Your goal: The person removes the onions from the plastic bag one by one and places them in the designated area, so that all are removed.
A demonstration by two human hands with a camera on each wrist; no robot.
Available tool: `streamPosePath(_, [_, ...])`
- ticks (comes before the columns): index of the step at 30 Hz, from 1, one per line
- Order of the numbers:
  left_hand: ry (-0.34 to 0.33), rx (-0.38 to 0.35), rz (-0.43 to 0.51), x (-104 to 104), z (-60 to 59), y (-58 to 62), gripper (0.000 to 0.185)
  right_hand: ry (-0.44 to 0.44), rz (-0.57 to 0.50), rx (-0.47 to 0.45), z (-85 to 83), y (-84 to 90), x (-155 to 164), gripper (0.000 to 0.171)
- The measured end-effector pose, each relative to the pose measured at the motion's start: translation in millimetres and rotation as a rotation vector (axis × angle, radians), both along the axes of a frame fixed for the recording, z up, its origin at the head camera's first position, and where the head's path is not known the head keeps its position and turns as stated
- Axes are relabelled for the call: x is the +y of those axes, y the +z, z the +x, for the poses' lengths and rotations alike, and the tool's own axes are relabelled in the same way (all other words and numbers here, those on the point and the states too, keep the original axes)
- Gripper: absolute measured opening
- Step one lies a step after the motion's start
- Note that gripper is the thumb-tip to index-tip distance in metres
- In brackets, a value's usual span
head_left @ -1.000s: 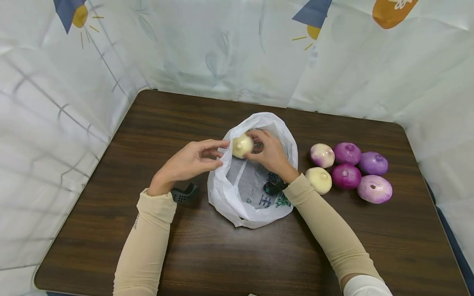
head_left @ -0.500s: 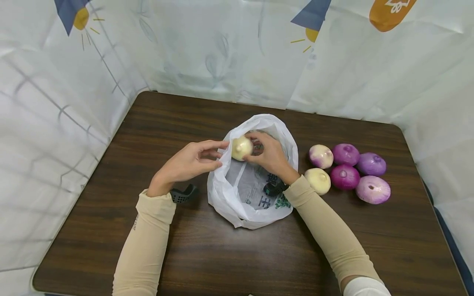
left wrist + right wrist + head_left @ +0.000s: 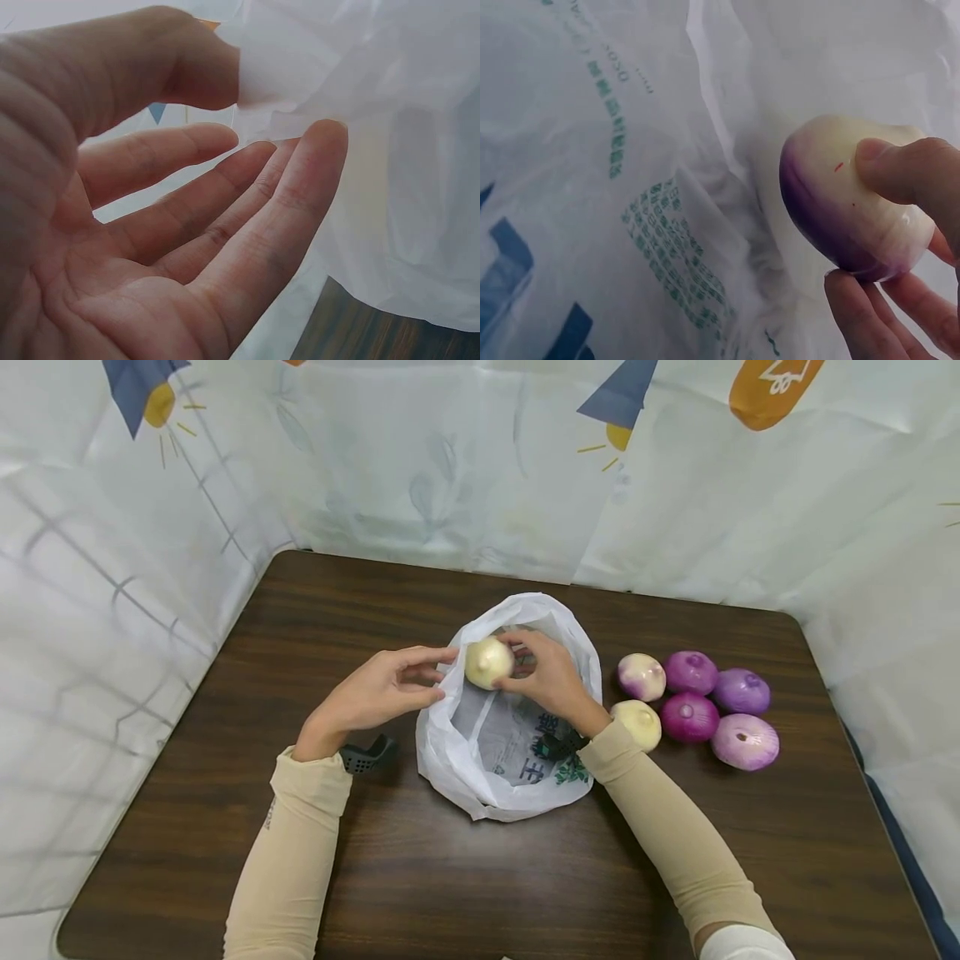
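A white plastic bag (image 3: pixel 480 781) with green and blue print lies open on the dark wooden table (image 3: pixel 465 877). My left hand (image 3: pixel 378 693) pinches the bag's left rim (image 3: pixel 259 90) between thumb and fingers. My right hand (image 3: pixel 547 677) holds a pale onion with a purple edge (image 3: pixel 488 662) (image 3: pixel 847 202) by the fingertips over the bag's mouth. Both arms wear beige sleeves.
Several more onions lie in a cluster right of the bag: two pale ones (image 3: pixel 640 724) and three purple ones (image 3: pixel 688 717). A patterned white sheet (image 3: pixel 450 468) walls in the table at the back and sides. A black wrist strap (image 3: pixel 365 756) sits by the left wrist.
The head view has shifted slightly. Both hands, the onion and the bag stay almost where they were.
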State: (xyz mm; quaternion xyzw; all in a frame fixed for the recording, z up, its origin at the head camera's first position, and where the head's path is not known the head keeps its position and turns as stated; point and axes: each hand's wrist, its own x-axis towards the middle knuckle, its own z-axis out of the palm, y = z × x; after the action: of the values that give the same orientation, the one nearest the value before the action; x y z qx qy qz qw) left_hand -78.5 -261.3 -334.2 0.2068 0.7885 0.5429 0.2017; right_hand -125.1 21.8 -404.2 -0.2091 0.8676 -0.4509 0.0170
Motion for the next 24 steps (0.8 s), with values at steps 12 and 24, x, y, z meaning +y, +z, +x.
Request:
streamPosePath(12, [0.003,0.016,-0.010,-1,0.3,-0.4,0.055,-0.008,-0.033,-0.005,8.6,10.2,9,0.062])
streamPosePath(24, [-0.002,0.041,-0.022,-1,0.6,-0.2,0.055,-0.005,-0.062,0.013,17.0,18.1,17,0.062])
